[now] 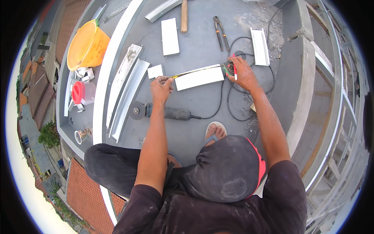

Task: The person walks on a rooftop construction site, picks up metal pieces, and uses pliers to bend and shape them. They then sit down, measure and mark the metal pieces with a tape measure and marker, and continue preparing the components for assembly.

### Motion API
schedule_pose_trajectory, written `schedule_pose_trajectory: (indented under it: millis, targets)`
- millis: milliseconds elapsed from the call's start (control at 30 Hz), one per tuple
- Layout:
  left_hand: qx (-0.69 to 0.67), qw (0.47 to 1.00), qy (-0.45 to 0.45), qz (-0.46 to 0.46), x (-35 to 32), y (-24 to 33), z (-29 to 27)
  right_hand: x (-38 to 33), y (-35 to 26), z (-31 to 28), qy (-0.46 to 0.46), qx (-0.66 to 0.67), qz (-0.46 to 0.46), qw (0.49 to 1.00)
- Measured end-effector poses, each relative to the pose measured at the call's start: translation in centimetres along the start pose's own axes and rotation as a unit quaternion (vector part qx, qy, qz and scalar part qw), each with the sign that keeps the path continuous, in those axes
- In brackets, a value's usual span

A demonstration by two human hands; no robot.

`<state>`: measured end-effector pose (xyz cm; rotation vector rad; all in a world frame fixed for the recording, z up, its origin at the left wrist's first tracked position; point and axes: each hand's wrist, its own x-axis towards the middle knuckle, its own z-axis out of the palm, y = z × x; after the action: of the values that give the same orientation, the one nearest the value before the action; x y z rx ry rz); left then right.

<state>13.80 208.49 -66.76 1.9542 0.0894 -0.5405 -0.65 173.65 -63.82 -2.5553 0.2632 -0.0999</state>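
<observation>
A tape measure's blade (198,70) is drawn out along the far edge of a white rectangular piece (199,79) lying on the grey floor. My left hand (162,89) pinches the yellow end of the blade at the piece's left end. At the other end my right hand (243,73) grips the dark round tape measure case (228,68), together with a red pencil-like stick (235,67). A small white offcut (155,71) lies just beyond my left hand. Nearer to me, an angle grinder (167,112) rests on its side, its disc toward the left.
Long metal channels (130,99) lie at the left, beside a white rail. Past it stand a yellow bucket (89,45) and a red-lidded container (83,93). Pincers (221,33), a wooden handle (184,16) and white channel pieces (260,46) lie farther away. A black cord (230,105) loops at the right.
</observation>
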Motion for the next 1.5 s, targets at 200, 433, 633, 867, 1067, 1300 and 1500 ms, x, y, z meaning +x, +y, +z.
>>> schedule_pose_trajectory:
  millis: [200, 433, 633, 867, 1067, 1300, 1500]
  targets:
    - [0.122, 0.991, 0.038, -0.05, 3.1, 0.5, 1.1, -0.1, 2.6, 1.2, 0.031, -0.033, 0.009, 0.999]
    - [0.116, 0.991, 0.035, -0.051, 3.7, 0.1, 2.0, -1.1, 0.8, 4.4, 0.069, -0.048, -0.022, 0.996]
    - [0.084, 0.995, 0.053, -0.026, 4.3, -1.6, 3.2, -1.2, -0.3, 5.1, 0.096, -0.056, -0.02, 0.994]
    - [0.193, 0.973, 0.076, 0.105, 4.3, -2.6, 3.3, -0.6, -0.3, 4.3, 0.129, -0.046, -0.038, 0.99]
    - [0.247, 0.956, 0.061, 0.144, 5.0, -2.6, 2.5, -0.7, -3.6, 5.2, 0.203, 0.106, 0.013, 0.973]
    - [0.24, 0.964, 0.035, 0.107, 5.1, -2.5, 2.6, -1.3, -6.5, 11.2, 0.224, 0.307, 0.142, 0.914]
    - [0.217, 0.973, 0.017, 0.078, 5.7, -2.7, 2.6, 0.3, -5.7, 11.6, 0.238, 0.27, 0.173, 0.917]
